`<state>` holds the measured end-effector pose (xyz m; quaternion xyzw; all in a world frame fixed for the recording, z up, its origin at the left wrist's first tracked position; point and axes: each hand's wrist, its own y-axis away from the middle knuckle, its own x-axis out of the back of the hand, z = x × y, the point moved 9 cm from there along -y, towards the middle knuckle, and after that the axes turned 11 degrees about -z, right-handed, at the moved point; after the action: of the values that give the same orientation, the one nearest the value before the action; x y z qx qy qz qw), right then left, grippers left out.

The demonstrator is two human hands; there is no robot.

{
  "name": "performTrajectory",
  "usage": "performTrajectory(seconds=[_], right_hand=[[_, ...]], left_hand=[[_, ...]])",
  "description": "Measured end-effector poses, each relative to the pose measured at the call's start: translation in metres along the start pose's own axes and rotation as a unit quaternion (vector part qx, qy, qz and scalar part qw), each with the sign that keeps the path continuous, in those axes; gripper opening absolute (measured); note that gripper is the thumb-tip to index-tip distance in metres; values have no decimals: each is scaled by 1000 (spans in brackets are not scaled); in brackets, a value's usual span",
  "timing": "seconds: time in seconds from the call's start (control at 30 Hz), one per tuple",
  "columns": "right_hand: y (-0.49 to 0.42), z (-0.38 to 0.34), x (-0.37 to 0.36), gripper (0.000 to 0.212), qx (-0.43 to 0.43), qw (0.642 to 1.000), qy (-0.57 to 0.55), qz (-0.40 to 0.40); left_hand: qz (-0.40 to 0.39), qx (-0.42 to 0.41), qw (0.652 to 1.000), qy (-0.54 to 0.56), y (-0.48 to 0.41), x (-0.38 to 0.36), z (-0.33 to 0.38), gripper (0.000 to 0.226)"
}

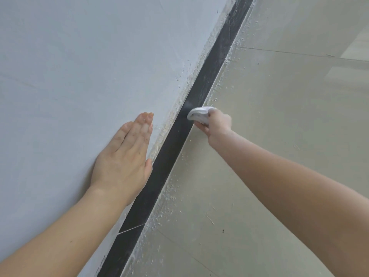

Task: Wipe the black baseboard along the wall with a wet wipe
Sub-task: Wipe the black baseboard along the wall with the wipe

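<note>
The black baseboard (169,148) runs diagonally from the bottom left to the top right, between the grey wall and the floor. My right hand (216,124) grips a folded white wet wipe (197,114) and presses it against the baseboard near the middle of the view. My left hand (127,154) lies flat on the wall just left of the baseboard, fingers straight and together, holding nothing. The baseboard beyond the wipe looks dusty and streaked; the stretch nearer me looks darker.
The pale grey wall (79,66) fills the left side. A beige tiled floor (279,96) lies to the right, with white plaster specks along the baseboard's foot. A joint in the baseboard (131,228) shows low down.
</note>
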<state>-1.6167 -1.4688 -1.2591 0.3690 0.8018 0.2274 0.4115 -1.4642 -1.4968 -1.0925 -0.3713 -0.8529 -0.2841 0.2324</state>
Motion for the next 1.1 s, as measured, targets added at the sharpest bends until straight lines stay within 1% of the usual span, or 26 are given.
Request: performTrajectory(seconds=[0.03, 0.07, 0.1, 0.17, 0.23, 0.3, 0.33, 0.4, 0.5, 0.6, 0.67, 0.7, 0.77, 0.8, 0.83, 0.87, 0.9, 0.93, 0.97, 1.0, 1.03, 1.1], right_hand=[[3, -2, 6, 18, 12, 999, -46, 25], [7, 2, 12, 17, 0, 998, -50, 38], [14, 11, 12, 19, -18, 999, -33, 31], [30, 43, 2, 28, -73, 995, 59, -34], [47, 75, -16, 19, -151, 976, 122, -100], [51, 83, -32, 16, -175, 963, 144, -145], [46, 79, -38, 16, -176, 963, 142, -149], [36, 64, -41, 24, -186, 965, 126, -139], [14, 33, -38, 29, -169, 970, 133, -110], [-4, 4, -31, 24, -119, 985, 101, -79], [-10, -16, -25, 20, -52, 994, 61, -75], [-12, -23, -19, 22, -20, 997, 31, -67], [-8, -24, -4, 20, 9, 999, -31, -37], [-4, -16, 4, 18, 2, 999, -48, -22], [3, -8, 9, 21, -12, 999, -42, -14], [9, 3, 11, 28, -27, 999, -13, -20], [16, 15, 9, 35, -46, 997, 36, -44], [23, 29, 3, 37, -69, 990, 95, -77], [27, 43, -5, 32, -91, 981, 135, -109], [28, 53, -11, 25, -109, 975, 147, -127], [25, 57, -15, 23, -122, 974, 140, -130], [9, 51, -19, 20, -119, 975, 141, -124]], left_hand=[[1, -3, 1000, -8, -4, 1, 1, 71], [2, -5, 1000, -15, -7, 3, 2, 70], [2, -7, 1000, -23, -11, 4, 2, 70], [5, -8, 999, -35, -18, 6, 2, 70], [2, -8, 999, -45, -24, 8, 2, 71], [-9, -12, 998, -54, -28, 7, 3, 71], [-8, -14, 998, -56, -29, 6, 4, 72], [-1, -14, 998, -53, -29, 7, 3, 72], [-6, -12, 998, -59, -29, 5, 4, 72], [-3, -18, 998, -63, -29, 3, 5, 71], [4, -22, 998, -65, -29, 4, 5, 71], [-4, -19, 997, -68, -29, 4, 4, 71], [-16, -15, 997, -74, -30, 6, 5, 70], [-11, -15, 997, -76, -32, 8, 5, 70], [1, -17, 997, -75, -35, 11, 4, 69], [22, -23, 997, -69, -39, 15, 4, 66], [46, -29, 997, -61, -44, 21, 3, 64], [61, -32, 996, -59, -50, 27, 2, 63], [65, -29, 995, -65, -58, 31, 0, 64], [62, -23, 995, -76, -66, 35, -1, 65], [58, -18, 994, -93, -74, 37, -2, 67], [62, -10, 993, -103, -86, 43, -2, 68]])
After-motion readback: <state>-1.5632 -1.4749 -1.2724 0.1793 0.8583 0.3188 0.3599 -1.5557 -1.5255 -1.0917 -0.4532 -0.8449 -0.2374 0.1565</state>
